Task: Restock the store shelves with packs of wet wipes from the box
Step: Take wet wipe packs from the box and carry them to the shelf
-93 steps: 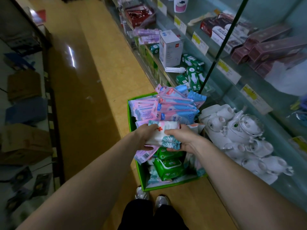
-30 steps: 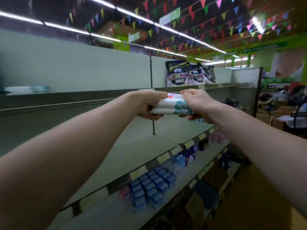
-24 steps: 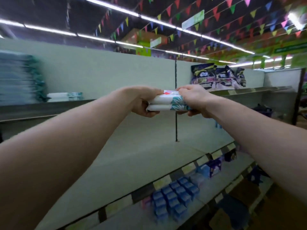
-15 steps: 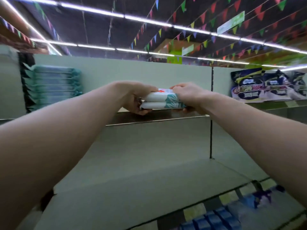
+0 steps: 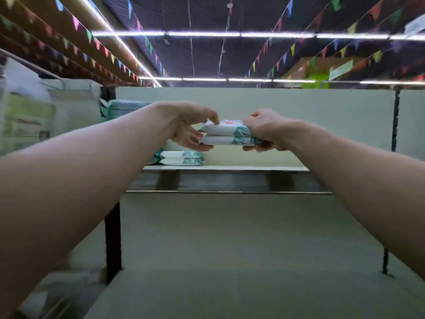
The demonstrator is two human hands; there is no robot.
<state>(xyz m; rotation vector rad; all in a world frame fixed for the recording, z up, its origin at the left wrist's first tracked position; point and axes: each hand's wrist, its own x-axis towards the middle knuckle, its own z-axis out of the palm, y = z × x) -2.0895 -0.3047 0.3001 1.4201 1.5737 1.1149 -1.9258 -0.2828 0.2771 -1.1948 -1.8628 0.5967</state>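
I'm holding two stacked wipe packs [image 5: 226, 134] just above the top shelf [image 5: 253, 168], right hand [image 5: 264, 131] clamped round their right end, left hand [image 5: 186, 127] loose-fingered and only steadying the left end, so next I'd lower them beside the pair [image 5: 181, 158] lying near its left end.

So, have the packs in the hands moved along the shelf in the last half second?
Yes, leftward. The packs are now far left of the dark post on the back wall; before, they were much closer to it.

bare top shelf [image 5: 253, 161] right of stacked wipes packs [image 5: 181, 157], taller teal stack [image 5: 125, 109] further left
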